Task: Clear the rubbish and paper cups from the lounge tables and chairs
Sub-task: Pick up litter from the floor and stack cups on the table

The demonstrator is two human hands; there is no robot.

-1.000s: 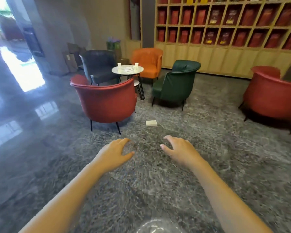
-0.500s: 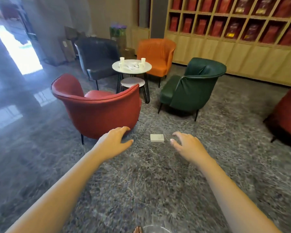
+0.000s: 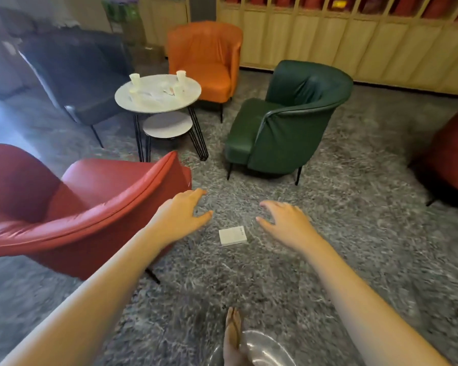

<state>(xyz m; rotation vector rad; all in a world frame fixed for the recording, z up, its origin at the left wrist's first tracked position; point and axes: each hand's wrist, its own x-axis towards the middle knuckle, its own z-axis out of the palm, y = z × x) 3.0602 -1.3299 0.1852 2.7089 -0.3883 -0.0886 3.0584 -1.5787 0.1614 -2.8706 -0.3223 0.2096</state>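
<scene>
The left hand (image 3: 179,216) and right hand (image 3: 287,223) hover open, fingers loosely spread, holding nothing. A white box (image 3: 232,235) lies on the floor (image 3: 328,207) between them, just nearside of the fingertips. The cups (image 3: 134,78) stand on the far table (image 3: 154,104), well beyond, leftward.

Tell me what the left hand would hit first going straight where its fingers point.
Probably the green armchair: the left hand points up-right across floor toward its seat. Depth is unclear; angled downward, it would meet the floor first.
</scene>
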